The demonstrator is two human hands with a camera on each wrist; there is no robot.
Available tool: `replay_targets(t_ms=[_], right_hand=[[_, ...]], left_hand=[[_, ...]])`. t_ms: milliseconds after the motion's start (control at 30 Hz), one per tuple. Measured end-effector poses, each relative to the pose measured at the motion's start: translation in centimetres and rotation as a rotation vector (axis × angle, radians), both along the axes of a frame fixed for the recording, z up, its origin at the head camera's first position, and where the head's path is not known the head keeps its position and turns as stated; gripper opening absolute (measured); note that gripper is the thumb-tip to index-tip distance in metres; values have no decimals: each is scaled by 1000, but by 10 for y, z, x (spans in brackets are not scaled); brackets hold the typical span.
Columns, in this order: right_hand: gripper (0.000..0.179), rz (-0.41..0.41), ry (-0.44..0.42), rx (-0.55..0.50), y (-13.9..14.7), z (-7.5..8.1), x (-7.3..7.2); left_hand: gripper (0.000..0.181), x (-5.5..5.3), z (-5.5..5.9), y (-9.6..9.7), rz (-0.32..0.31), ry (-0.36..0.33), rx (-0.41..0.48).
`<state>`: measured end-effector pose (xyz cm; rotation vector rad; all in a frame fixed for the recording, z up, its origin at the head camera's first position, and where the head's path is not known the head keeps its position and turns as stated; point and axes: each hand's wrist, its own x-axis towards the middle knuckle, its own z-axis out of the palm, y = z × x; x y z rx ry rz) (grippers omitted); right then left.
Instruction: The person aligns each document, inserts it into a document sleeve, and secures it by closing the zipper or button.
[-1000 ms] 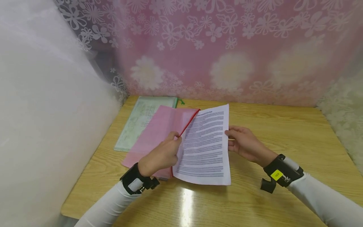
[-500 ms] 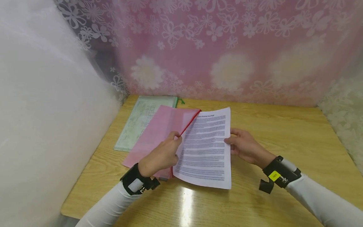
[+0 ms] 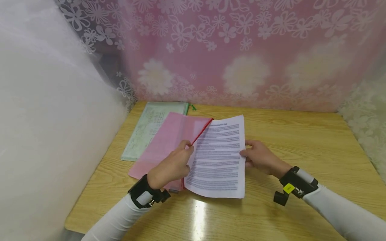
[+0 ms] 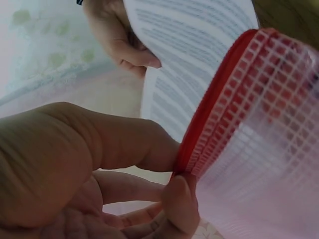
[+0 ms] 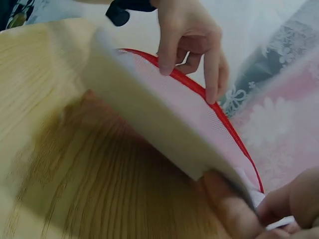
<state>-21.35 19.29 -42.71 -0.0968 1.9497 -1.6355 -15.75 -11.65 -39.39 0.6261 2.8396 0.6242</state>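
Observation:
My left hand [image 3: 172,164] pinches the red zipper edge of a pink mesh zip pouch [image 3: 161,152] between thumb and finger. The left wrist view shows that red zipper [image 4: 212,107] up close, with the pouch mouth spread. Printed paper [image 3: 218,160] lies partly inside the pouch; its right portion sticks out past the zipper, text facing up. At the paper's right edge, my right hand [image 3: 261,158] grips it, thumb on top and fingers underneath. Seen from the right wrist, the paper's pale underside [image 5: 144,109] is raised at a slant above the table. The paper's left part is hidden by the pouch.
A green-edged zip pouch [image 3: 137,142] with drawn sheets inside lies at the back left, partly under the pink one. The wooden table [image 3: 304,140] ends at a pink flowered curtain [image 3: 199,77] behind and a white sheet [image 3: 60,117] at left.
My right hand has shifted slightly toward me along with the paper's free edge, and the paper's top corner sits a little lower. My left hand stays on the zipper edge.

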Motion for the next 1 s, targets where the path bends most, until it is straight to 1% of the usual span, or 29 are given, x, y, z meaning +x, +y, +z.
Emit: replay_targets(t_ms=[100,200,333,400,500,567,700,767,867,933,1000], right_hand=[[53,0,-19,-101,1,3,-2],[53,1,-16,-164,0,9,-2],[53,0,9,-179,-3,15,-2],[52,0,18,-178,-5,17,-2],[52,18,33,-186,-8,18,-2],[52,29,38,-198,-11,18,-2],[51,36,34,-213,-15,18,-3],[49,42,26,-205,-18,18,-3],[46,57,9,-159,-18,19,-3],[44,73,10,-96,-16,19,-3],[43,95,38,-10,-13,19,-3]], left_hand=[[53,0,0,0,5,18,5],[57,0,1,0,13,17,8],[67,-1,1,1,16,14,37],[70,-1,0,2,6,30,53],[69,-1,-1,2,-18,75,61],[64,-1,0,3,-32,104,68],[59,-1,1,3,-35,117,86],[59,-1,2,2,-26,112,90],[59,0,3,0,3,105,83],[59,0,3,-1,21,95,73],[59,0,3,-3,33,90,67]])
